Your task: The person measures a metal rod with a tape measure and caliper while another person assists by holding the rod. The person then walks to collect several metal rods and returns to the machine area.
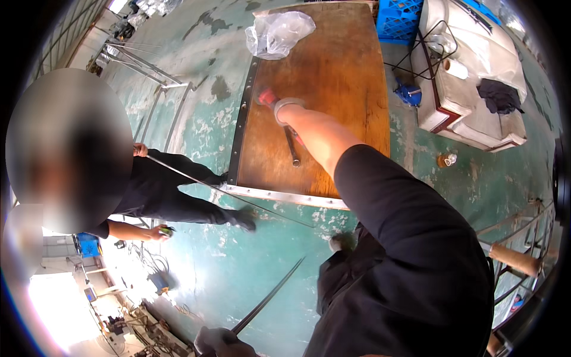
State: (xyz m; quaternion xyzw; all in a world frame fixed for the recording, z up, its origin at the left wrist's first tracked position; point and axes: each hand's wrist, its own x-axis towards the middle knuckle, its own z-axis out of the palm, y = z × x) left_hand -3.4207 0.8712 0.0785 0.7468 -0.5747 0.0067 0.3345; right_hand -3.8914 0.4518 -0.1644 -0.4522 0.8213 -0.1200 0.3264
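My right hand, in what looks like a red work glove with a grey cuff, reaches over the brown wooden table top. Motion blur smears its fingers, so I cannot tell whether they are open or closed. Under the forearm lies a dark metal tool with a rounded end, a bit of red beside it; the arm hides part of it. Low in the picture my left hand, in a grey glove, is closed round a long, thin dark metal bar that slants up and to the right above the floor.
A co-worker at the left holds a long thin rod and a small greenish object. A clear plastic bag lies on the table's far end. A blue crate and pale sofa stand right; a jar sits on the floor.
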